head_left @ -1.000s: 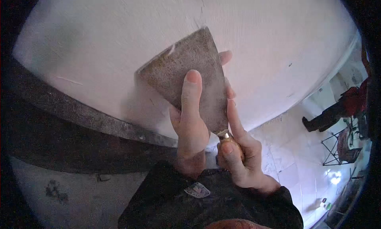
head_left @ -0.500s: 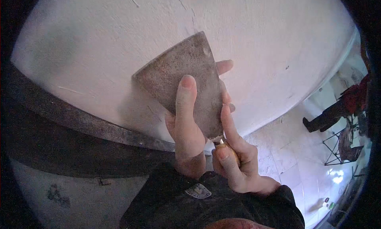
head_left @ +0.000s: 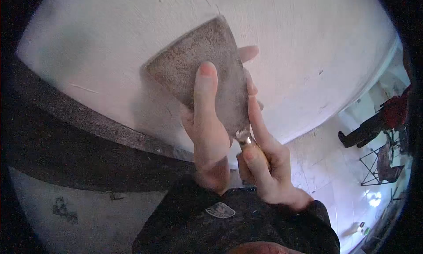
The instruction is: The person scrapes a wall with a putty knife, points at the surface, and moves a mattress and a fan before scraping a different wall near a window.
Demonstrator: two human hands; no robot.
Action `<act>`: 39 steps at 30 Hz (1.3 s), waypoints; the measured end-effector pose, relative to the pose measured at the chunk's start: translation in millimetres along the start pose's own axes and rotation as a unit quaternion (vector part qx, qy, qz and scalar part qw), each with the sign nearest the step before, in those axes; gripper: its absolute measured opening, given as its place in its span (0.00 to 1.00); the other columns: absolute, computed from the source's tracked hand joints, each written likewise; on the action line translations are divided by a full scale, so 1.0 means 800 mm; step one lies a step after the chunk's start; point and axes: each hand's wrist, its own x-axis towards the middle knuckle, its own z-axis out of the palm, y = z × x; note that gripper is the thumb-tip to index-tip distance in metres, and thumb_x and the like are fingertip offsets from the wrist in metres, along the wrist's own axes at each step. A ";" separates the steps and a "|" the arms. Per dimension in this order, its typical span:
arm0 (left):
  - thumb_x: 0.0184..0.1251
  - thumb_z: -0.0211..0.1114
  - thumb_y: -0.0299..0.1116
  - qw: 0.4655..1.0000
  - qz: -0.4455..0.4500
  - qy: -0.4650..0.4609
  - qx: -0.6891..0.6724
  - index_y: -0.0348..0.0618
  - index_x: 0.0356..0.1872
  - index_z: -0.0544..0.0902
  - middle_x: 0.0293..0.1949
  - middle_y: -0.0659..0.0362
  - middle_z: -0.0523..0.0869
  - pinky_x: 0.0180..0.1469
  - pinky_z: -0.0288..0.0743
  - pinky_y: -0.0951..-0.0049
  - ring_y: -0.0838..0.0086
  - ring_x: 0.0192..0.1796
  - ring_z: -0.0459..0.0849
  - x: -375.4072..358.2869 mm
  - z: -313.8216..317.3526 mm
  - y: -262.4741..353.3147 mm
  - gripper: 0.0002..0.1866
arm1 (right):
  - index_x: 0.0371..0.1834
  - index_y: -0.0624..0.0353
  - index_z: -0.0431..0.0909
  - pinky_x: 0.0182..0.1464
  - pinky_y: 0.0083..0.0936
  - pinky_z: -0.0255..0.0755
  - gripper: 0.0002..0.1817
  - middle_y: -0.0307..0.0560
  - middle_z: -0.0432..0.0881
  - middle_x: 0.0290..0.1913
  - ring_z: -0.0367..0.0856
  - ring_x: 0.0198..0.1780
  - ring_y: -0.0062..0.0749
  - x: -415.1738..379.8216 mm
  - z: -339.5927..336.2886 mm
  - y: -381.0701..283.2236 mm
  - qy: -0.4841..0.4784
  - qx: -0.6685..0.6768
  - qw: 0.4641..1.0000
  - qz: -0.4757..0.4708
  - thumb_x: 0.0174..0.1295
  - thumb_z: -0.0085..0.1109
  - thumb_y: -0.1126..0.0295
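Observation:
A wide putty knife (head_left: 187, 64) with a worn, stained metal blade and a small yellowish handle is held in front of a white wall. My left hand (head_left: 207, 126) grips the blade: its thumb presses flat on the near face, while its fingers pass behind and their tips show past the right edge. My right hand (head_left: 273, 170) is wrapped round the handle, thumb on top and index finger stretched up along the blade's right edge. The wide end of the blade points up and left, overlapping the wall in this view.
The white wall (head_left: 304, 38) carries small marks and ridges. Along its foot runs a dark skirting band (head_left: 97, 122), with pale floor below. At right, a person in red and dark clothes (head_left: 374, 124) is beside a folding stool (head_left: 381, 166); small items (head_left: 362, 229) lie on the tiles.
Both hands and the putty knife have moved a little upward in view, still gripped the same way. The person at right is in nearly the same place.

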 end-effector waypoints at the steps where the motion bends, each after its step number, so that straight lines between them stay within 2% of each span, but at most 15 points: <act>1: 0.73 0.47 0.52 1.000 0.007 -0.004 -0.001 0.32 0.46 0.81 0.27 0.61 0.82 0.28 0.72 0.81 0.81 0.26 0.77 -0.001 0.002 -0.007 0.28 | 0.76 0.61 0.35 0.22 0.13 0.56 0.36 0.29 0.68 0.21 0.59 0.18 0.11 -0.003 -0.005 0.001 -0.002 -0.003 1.000 -0.007 0.72 0.40 0.62; 4: 0.73 0.48 0.52 0.994 0.067 0.029 0.077 0.32 0.45 0.82 0.26 0.62 0.81 0.28 0.72 0.82 0.81 0.25 0.77 0.002 0.005 -0.021 0.28 | 0.76 0.62 0.36 0.21 0.13 0.54 0.36 0.29 0.67 0.20 0.59 0.18 0.10 -0.008 -0.018 0.004 -0.003 0.039 0.999 0.018 0.71 0.40 0.63; 7: 0.73 0.48 0.50 0.999 0.011 -0.005 0.030 0.32 0.47 0.81 0.28 0.61 0.82 0.34 0.73 0.81 0.82 0.30 0.78 0.004 -0.001 -0.022 0.27 | 0.76 0.62 0.36 0.20 0.13 0.54 0.36 0.36 0.74 0.36 0.58 0.18 0.10 -0.004 -0.018 0.007 0.007 0.021 1.000 0.004 0.71 0.40 0.62; 9: 0.73 0.47 0.52 0.997 0.054 -0.009 0.051 0.32 0.47 0.81 0.28 0.61 0.82 0.33 0.72 0.81 0.81 0.30 0.78 0.004 0.005 -0.016 0.28 | 0.76 0.62 0.37 0.20 0.13 0.54 0.36 0.41 0.78 0.46 0.58 0.18 0.10 -0.001 -0.017 0.001 0.013 0.007 1.000 -0.018 0.71 0.41 0.62; 10: 0.73 0.47 0.52 0.997 0.059 -0.011 0.052 0.32 0.47 0.81 0.28 0.61 0.82 0.33 0.72 0.81 0.81 0.30 0.78 0.005 0.005 -0.011 0.28 | 0.76 0.62 0.36 0.20 0.13 0.54 0.36 0.45 0.70 0.61 0.59 0.18 0.10 -0.007 -0.022 -0.008 -0.009 0.026 1.000 0.013 0.71 0.41 0.61; 14: 0.73 0.44 0.53 0.999 -0.014 0.001 0.035 0.32 0.47 0.81 0.26 0.62 0.80 0.33 0.72 0.81 0.81 0.30 0.78 0.003 0.006 -0.005 0.30 | 0.76 0.61 0.36 0.20 0.13 0.54 0.36 0.41 0.78 0.46 0.59 0.18 0.10 -0.002 -0.013 0.016 0.005 0.001 1.000 -0.001 0.72 0.41 0.61; 15: 0.73 0.44 0.53 0.999 -0.023 0.007 0.036 0.32 0.47 0.81 0.26 0.62 0.80 0.33 0.72 0.81 0.81 0.30 0.78 0.000 0.006 -0.010 0.30 | 0.76 0.61 0.36 0.20 0.13 0.54 0.36 0.39 0.76 0.42 0.59 0.18 0.10 -0.004 -0.011 0.014 0.006 0.005 1.000 0.013 0.72 0.41 0.61; 17: 0.72 0.46 0.54 0.994 0.070 0.009 0.080 0.32 0.46 0.81 0.25 0.62 0.79 0.27 0.71 0.81 0.80 0.25 0.77 0.002 0.008 -0.020 0.30 | 0.76 0.60 0.37 0.20 0.13 0.54 0.35 0.34 0.72 0.33 0.58 0.18 0.09 0.002 -0.011 0.005 0.006 0.007 1.000 0.020 0.72 0.41 0.62; 20: 0.71 0.48 0.54 0.998 0.045 0.009 0.038 0.32 0.46 0.81 0.26 0.61 0.80 0.30 0.72 0.80 0.80 0.27 0.77 0.008 0.009 -0.006 0.29 | 0.76 0.58 0.38 0.20 0.13 0.53 0.35 0.28 0.65 0.20 0.58 0.18 0.09 0.008 -0.011 -0.003 0.006 0.006 1.000 0.026 0.71 0.41 0.63; 27: 0.71 0.49 0.53 0.992 0.096 0.035 0.069 0.34 0.47 0.80 0.32 0.56 0.83 0.32 0.74 0.80 0.80 0.31 0.80 0.008 0.006 -0.017 0.28 | 0.76 0.59 0.38 0.20 0.14 0.54 0.34 0.29 0.67 0.24 0.58 0.18 0.09 0.013 -0.016 -0.006 0.000 -0.008 1.000 0.001 0.71 0.39 0.65; 30: 0.71 0.50 0.53 0.991 0.120 -0.047 0.047 0.34 0.46 0.80 0.34 0.55 0.84 0.33 0.76 0.79 0.79 0.32 0.81 0.009 0.009 -0.005 0.27 | 0.76 0.60 0.39 0.19 0.15 0.53 0.34 0.30 0.68 0.24 0.57 0.18 0.09 0.004 -0.011 -0.016 0.000 0.040 0.999 0.019 0.71 0.39 0.65; 33: 0.71 0.50 0.54 0.987 0.145 0.042 0.055 0.34 0.44 0.81 0.31 0.56 0.83 0.26 0.75 0.81 0.78 0.26 0.80 0.011 0.017 -0.015 0.28 | 0.76 0.60 0.39 0.19 0.14 0.52 0.34 0.31 0.68 0.24 0.57 0.18 0.09 0.005 -0.017 -0.008 0.002 0.011 1.000 0.005 0.71 0.39 0.65; 35: 0.71 0.50 0.53 0.997 0.062 0.046 0.012 0.34 0.44 0.81 0.31 0.56 0.83 0.28 0.75 0.81 0.78 0.26 0.80 0.010 0.022 0.006 0.27 | 0.76 0.61 0.40 0.19 0.13 0.52 0.34 0.31 0.68 0.24 0.57 0.17 0.09 0.020 -0.005 -0.012 0.005 0.013 1.000 -0.027 0.71 0.39 0.66; 37: 0.71 0.50 0.53 0.997 0.065 0.044 0.026 0.34 0.44 0.81 0.31 0.57 0.83 0.27 0.76 0.80 0.78 0.26 0.80 0.003 0.020 -0.001 0.27 | 0.76 0.62 0.40 0.19 0.12 0.51 0.33 0.30 0.69 0.25 0.57 0.17 0.08 0.017 -0.007 -0.021 0.006 0.012 0.998 -0.063 0.71 0.39 0.67; 39: 0.71 0.50 0.53 0.994 0.091 0.023 0.058 0.33 0.44 0.81 0.32 0.57 0.83 0.25 0.78 0.77 0.78 0.26 0.80 0.005 0.015 -0.009 0.27 | 0.75 0.57 0.49 0.37 0.11 0.64 0.31 0.33 0.74 0.55 0.68 0.33 0.11 -0.003 -0.022 -0.039 -0.022 0.061 0.996 0.069 0.69 0.41 0.76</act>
